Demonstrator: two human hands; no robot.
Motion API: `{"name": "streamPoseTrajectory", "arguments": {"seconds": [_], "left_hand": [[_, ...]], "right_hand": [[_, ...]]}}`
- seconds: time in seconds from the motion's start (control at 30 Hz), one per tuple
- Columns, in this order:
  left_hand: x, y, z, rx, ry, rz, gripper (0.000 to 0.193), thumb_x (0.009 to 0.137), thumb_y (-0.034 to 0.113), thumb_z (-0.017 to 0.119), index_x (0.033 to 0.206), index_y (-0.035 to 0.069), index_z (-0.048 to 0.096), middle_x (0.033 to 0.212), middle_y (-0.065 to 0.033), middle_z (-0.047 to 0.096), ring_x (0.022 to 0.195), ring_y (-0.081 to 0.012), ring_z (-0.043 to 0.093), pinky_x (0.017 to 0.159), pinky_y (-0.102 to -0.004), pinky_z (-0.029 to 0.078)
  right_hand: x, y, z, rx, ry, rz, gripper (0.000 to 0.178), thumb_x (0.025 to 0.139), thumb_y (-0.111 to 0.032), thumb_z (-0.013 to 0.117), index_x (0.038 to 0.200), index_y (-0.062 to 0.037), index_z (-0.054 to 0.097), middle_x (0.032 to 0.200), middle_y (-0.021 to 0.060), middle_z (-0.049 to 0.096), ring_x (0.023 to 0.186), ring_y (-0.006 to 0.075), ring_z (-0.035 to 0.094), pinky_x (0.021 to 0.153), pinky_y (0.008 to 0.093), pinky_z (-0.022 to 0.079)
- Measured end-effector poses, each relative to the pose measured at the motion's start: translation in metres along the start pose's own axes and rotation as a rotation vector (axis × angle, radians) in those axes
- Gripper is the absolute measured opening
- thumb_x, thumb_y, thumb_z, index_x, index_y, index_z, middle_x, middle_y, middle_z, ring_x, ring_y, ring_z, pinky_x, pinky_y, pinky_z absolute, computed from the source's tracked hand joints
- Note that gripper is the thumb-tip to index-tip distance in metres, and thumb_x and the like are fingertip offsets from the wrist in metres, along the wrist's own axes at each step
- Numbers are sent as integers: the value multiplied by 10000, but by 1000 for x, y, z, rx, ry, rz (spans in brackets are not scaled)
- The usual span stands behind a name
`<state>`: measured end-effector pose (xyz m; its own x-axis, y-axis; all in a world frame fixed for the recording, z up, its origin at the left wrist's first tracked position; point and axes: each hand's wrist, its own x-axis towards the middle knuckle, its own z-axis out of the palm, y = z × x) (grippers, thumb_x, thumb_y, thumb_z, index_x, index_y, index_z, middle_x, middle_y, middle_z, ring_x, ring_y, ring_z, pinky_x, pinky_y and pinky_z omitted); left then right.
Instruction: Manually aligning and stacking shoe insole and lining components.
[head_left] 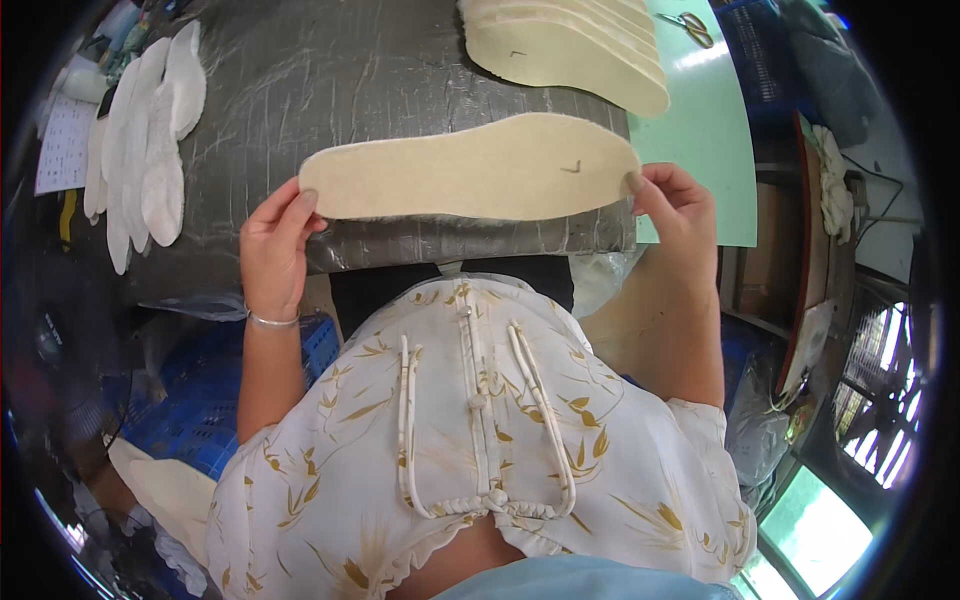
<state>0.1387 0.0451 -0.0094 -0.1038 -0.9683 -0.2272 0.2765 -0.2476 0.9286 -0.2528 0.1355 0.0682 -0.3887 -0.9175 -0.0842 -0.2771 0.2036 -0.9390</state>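
Observation:
A cream-coloured insole [450, 172] is stretched lengthwise between my two hands, over the near edge of the dark table. My left hand [278, 235] pinches its narrower end between thumb and fingers. At the wider end, my right hand [680, 210] grips the tip the same way. A small dark mark shows on the face turned up, near the right end. Beyond it, at the back right, lies a fanned stack of similar cream insoles [570, 55]. Several fluffy white insoles [165, 150] lie in a row at the table's left side.
The table [330, 80] has a dark, wrinkled plastic cover. Scissors [690, 28] rest on a pale green board [715, 130] at the right. Blue plastic crates [195, 390] stand low on the left, with cream pieces [165, 485] beside them. A written sheet [65, 145] lies far left.

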Motion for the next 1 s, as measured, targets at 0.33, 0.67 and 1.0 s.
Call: {"name": "streamPoseTrajectory", "arguments": {"seconds": [0.33,0.67,1.0], "left_hand": [[-19,12,-11,241,85,-87,516,898,-25,606,1367,12,397,937,-46,621,768,-66,536,657,-207,423],[-12,27,-5,359,114,-197,507,898,-33,588,1361,7,385,905,-39,612,716,-59,502,620,-194,396],[-1,37,-5,386,32,-223,504,916,2,610,1367,12,386,1072,-80,643,830,-78,571,658,-189,432]], "right_hand": [[-6,55,27,127,-144,344,243,883,-204,719,941,32,712,764,-6,656,671,40,527,585,202,416],[34,68,37,36,-174,418,225,882,-189,723,944,27,723,766,-6,671,681,36,554,606,194,447],[35,82,35,75,-206,372,213,908,-177,690,930,35,709,749,-17,651,674,30,541,591,200,444]]}}
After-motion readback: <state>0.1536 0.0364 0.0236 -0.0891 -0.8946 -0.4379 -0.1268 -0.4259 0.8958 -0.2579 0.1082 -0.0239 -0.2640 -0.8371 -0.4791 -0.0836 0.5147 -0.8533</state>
